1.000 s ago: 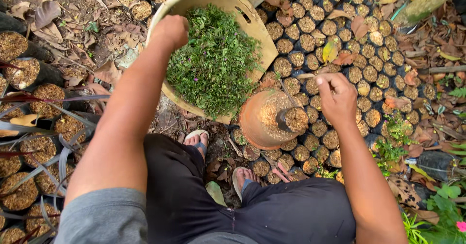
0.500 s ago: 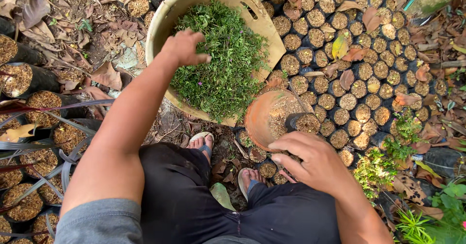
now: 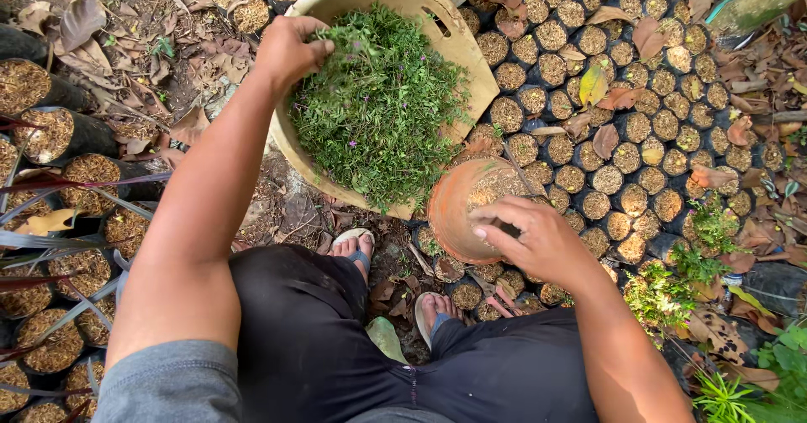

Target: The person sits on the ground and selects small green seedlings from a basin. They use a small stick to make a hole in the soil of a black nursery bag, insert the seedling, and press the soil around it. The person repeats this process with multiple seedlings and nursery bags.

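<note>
left hand: fingers closed on green cuttings in the cream basin on the ground | right hand: fingers loosely curled on the orange pot beside seedling bags

The basin looks like matt cream plastic, scuffed and soil-stained; the cuttings in it are fine, soft green foliage. The small pot is dull orange, dusty plastic. Black nursery bags look like thin plastic film, filled with coarse, fibrous brown husk
</note>
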